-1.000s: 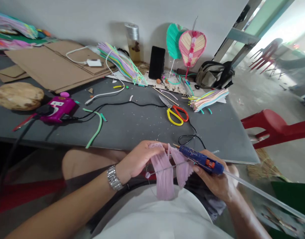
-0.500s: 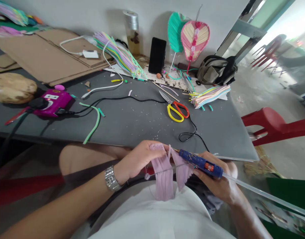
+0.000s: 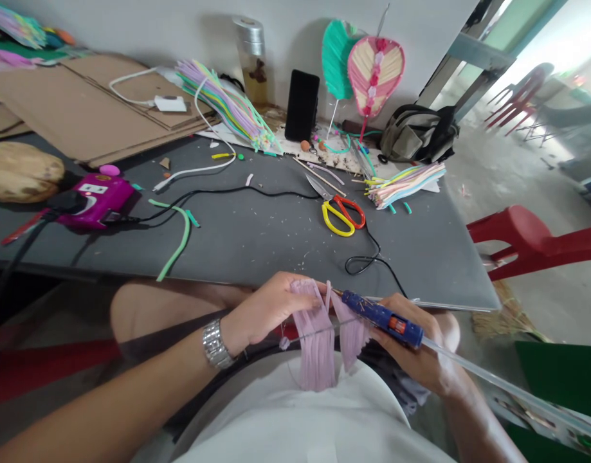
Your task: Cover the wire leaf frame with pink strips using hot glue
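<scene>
Over my lap, my left hand pinches a fan of flattened pale purple strips, thumb on its front. A thin rod or wire crosses the strips, and a small purple bead-like piece sits at its left end. Wrapped round a blue glue gun is my right hand. The gun's nozzle points left and meets the strips near my left fingertips. A long clear glue stick sticks out of its back end. Some fingers of both hands are hidden behind the work.
On the grey table lie scissors, a magenta power socket, a green strip, cardboard and bundled coloured strips. A phone, a bottle and two leaf-shaped fans stand by the wall. A red chair is at right.
The glue gun has shifted slightly left, its nozzle still at the strips. My left hand keeps its hold, and the view has moved a little.
</scene>
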`<state>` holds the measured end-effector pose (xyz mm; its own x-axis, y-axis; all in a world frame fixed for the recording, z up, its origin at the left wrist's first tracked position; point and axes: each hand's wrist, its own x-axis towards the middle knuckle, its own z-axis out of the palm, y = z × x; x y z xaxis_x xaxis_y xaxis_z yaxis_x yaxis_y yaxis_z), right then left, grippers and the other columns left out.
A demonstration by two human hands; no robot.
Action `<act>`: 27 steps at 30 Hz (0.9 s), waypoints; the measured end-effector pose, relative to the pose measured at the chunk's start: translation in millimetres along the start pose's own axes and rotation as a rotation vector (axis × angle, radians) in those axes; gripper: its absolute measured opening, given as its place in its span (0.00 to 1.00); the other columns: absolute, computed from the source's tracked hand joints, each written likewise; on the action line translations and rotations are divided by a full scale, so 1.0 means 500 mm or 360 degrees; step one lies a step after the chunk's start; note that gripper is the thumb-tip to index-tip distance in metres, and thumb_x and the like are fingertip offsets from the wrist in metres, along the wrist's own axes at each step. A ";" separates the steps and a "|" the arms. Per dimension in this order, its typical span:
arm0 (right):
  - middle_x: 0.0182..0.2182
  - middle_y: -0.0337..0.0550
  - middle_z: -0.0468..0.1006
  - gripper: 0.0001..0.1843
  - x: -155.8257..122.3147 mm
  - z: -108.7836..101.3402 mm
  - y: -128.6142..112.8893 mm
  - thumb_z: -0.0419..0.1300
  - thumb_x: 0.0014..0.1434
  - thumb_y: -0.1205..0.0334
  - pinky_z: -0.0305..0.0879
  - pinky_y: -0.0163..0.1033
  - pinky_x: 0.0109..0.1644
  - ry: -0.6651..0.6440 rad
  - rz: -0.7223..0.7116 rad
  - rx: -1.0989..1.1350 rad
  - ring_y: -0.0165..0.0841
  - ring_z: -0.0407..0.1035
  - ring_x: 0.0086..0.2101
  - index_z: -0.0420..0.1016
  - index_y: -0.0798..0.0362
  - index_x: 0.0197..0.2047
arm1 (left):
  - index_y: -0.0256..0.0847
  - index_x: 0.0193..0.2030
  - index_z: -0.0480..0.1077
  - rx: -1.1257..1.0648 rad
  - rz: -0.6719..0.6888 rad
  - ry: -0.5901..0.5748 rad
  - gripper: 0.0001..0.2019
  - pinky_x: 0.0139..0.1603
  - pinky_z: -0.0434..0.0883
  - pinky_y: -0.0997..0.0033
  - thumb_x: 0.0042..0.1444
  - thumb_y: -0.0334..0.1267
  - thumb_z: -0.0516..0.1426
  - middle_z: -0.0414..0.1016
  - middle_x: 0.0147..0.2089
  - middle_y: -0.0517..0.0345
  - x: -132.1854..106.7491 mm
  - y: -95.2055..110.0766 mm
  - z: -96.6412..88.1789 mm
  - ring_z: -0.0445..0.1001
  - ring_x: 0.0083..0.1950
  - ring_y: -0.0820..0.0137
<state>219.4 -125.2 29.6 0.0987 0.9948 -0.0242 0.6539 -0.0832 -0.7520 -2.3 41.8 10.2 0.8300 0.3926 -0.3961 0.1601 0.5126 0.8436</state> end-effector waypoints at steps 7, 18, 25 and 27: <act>0.37 0.43 0.78 0.07 0.001 0.000 -0.003 0.65 0.63 0.58 0.69 0.40 0.41 0.0001 0.0009 -0.0009 0.38 0.73 0.37 0.79 0.47 0.45 | 0.43 0.41 0.85 0.0018 -0.0014 0.0028 0.10 0.38 0.70 0.72 0.51 0.35 0.65 0.85 0.39 0.53 -0.001 0.017 0.006 0.77 0.36 0.66; 0.35 0.42 0.80 0.06 0.001 -0.005 -0.021 0.65 0.62 0.55 0.70 0.37 0.39 0.0119 -0.0002 -0.0196 0.36 0.74 0.33 0.79 0.46 0.41 | 0.42 0.40 0.84 0.0120 0.0045 0.0065 0.10 0.33 0.67 0.73 0.52 0.36 0.64 0.85 0.37 0.54 0.000 0.022 0.008 0.76 0.33 0.67; 0.29 0.42 0.83 0.11 0.035 0.022 -0.007 0.69 0.55 0.48 0.72 0.42 0.35 0.0741 0.0356 -0.0078 0.42 0.76 0.30 0.81 0.45 0.37 | 0.39 0.45 0.82 0.0060 0.0123 0.0285 0.16 0.39 0.73 0.68 0.47 0.36 0.67 0.84 0.41 0.50 0.006 0.038 -0.003 0.80 0.39 0.62; 0.26 0.43 0.82 0.13 0.047 0.028 -0.002 0.67 0.54 0.46 0.72 0.43 0.34 0.0776 0.0466 0.0011 0.43 0.77 0.28 0.80 0.46 0.31 | 0.38 0.45 0.82 -0.0026 0.0121 0.0297 0.16 0.40 0.74 0.66 0.46 0.37 0.68 0.84 0.42 0.50 0.006 0.035 -0.002 0.80 0.40 0.62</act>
<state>210.4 -101.0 20.8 0.6111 0.7882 0.0730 0.5421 -0.3495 -0.7642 2.4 52.7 23.5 0.7257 0.5646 -0.3930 0.0909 0.4876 0.8683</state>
